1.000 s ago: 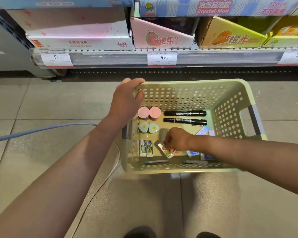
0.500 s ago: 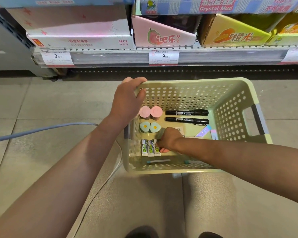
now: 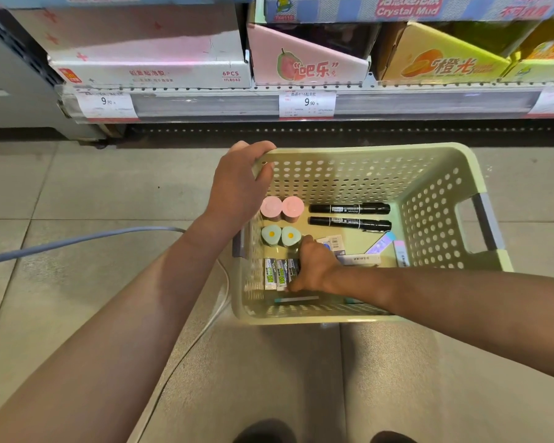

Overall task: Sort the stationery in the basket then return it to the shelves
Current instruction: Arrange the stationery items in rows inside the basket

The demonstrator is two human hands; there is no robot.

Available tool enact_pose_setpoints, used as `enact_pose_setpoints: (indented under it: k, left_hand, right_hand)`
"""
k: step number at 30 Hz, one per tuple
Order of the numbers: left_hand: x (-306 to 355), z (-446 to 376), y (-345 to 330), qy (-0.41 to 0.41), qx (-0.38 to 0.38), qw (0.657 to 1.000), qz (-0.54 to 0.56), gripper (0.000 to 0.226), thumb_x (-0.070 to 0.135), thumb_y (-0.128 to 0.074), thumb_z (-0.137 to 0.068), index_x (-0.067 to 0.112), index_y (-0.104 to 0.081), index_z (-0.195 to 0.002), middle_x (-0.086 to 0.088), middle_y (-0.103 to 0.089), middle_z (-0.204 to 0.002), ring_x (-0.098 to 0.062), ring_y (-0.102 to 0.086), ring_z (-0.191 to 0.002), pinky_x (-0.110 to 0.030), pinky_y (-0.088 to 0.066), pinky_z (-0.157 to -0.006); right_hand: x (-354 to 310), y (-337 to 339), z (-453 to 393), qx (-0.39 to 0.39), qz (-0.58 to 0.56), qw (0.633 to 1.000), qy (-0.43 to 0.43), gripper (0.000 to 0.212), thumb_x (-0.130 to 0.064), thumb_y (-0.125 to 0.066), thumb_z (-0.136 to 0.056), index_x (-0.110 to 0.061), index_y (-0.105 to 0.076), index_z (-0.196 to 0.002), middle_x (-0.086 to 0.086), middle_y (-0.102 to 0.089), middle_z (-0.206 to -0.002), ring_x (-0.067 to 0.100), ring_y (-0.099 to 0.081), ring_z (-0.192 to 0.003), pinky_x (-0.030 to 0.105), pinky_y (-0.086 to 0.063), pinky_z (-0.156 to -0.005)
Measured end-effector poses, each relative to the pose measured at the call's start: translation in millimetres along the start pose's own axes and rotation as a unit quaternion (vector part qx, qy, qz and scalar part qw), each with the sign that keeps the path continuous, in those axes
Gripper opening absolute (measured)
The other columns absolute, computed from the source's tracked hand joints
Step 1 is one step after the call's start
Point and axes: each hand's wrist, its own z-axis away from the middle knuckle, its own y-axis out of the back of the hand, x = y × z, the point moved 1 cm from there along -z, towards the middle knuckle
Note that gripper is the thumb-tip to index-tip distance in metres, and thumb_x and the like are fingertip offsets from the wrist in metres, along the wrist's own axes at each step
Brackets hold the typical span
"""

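The right hand (image 3: pixel 314 266), at the lower middle of the basket (image 3: pixel 442 155), is curled over the third of three small green packets (image 3: pixel 275 273) laid side by side; whether that packet is pinched or only pressed into line cannot be told. The left hand (image 3: pixel 240 187) grips the basket's upper-left rim. The basket sits on the floor tiles (image 3: pixel 77 187) at the centre of the frame, below the shelf (image 3: pixel 397 103).

Sorting is judged largely done: two pink tubs (image 3: pixel 282 207), two egg-shaped erasers (image 3: pixel 280 235) and two black markers (image 3: pixel 349 215) are paired in rows. Loose white and pastel packets (image 3: pixel 381 247) at the right of the basket floor are not yet grouped, and thin pens (image 3: pixel 296 299) lie along the near wall. Nothing is seen returned to the shelf, so that stage is judged wholly outstanding.
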Motion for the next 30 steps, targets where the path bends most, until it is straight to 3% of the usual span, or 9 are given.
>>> enact_pose_setpoints:
  k: [17,21,23,26,28,30]
  left_hand:
    - [3,2,2,0.001,0.002,1.0,0.003,0.025,0.018,-0.051,-0.091,0.018,-0.061,-0.115,-0.003,-0.056,-0.098,-0.009,-0.051,-0.087,-0.004,-0.033,-0.062]
    - [1,1,1,-0.005,0.001,1.0,0.003,0.024,0.017,-0.052,-0.09,0.017,-0.062,-0.112,-0.001,-0.055,-0.094,-0.009,-0.05,-0.083,0.001,-0.033,-0.06]
    - [0,1,1,-0.005,0.001,1.0,0.005,0.025,0.017,-0.052,-0.09,0.016,-0.063,-0.113,-0.002,-0.056,-0.094,-0.009,-0.05,-0.083,0.0,-0.034,-0.061]
    - [0,0,1,-0.004,-0.001,1.0,0.007,0.025,0.017,-0.052,-0.09,0.017,-0.063,-0.113,-0.003,-0.057,-0.096,-0.01,-0.051,-0.085,-0.003,-0.034,-0.062]
    - [0,0,1,-0.005,0.0,1.0,0.001,0.025,0.018,-0.052,-0.09,0.018,-0.062,-0.113,-0.001,-0.056,-0.095,-0.009,-0.05,-0.084,0.001,-0.031,-0.061]
    - [0,0,0,-0.004,0.001,1.0,0.002,0.025,0.017,-0.052,-0.09,0.017,-0.062,-0.113,-0.001,-0.056,-0.095,-0.009,-0.05,-0.084,0.0,-0.03,-0.062]
  right_hand:
    - [1,0,0,0.014,-0.023,1.0,-0.002,0.079,-0.026,-0.085,-0.064,-0.003,-0.039,-0.124,0.011,-0.057,-0.12,0.025,-0.054,-0.113,0.026,-0.043,-0.078]
    - [4,-1,-5,0.002,-0.021,1.0,0.009,0.082,-0.029,-0.086,-0.061,-0.004,-0.042,-0.126,0.008,-0.057,-0.12,0.024,-0.054,-0.113,0.028,-0.047,-0.086]
    - [6,2,-8,-0.027,-0.014,0.999,0.019,0.071,-0.03,-0.084,-0.063,-0.006,-0.047,-0.119,0.005,-0.06,-0.108,0.021,-0.058,-0.103,0.027,-0.048,-0.081]
    - [14,16,-9,-0.125,-0.091,0.988,0.011,0.025,-0.014,-0.075,-0.077,-0.008,-0.052,-0.083,0.001,-0.064,-0.071,0.009,-0.063,-0.062,0.018,-0.052,-0.061]
    - [21,38,-6,-0.18,-0.176,0.968,0.0,0.016,-0.002,-0.066,-0.083,-0.006,-0.052,-0.078,0.01,-0.066,-0.077,0.009,-0.065,-0.055,0.018,-0.057,-0.059]
    - [32,64,-4,-0.182,-0.186,0.966,0.007,0.008,0.0,-0.062,-0.086,-0.003,-0.055,-0.082,0.013,-0.067,-0.082,0.011,-0.067,-0.056,0.019,-0.057,-0.057]
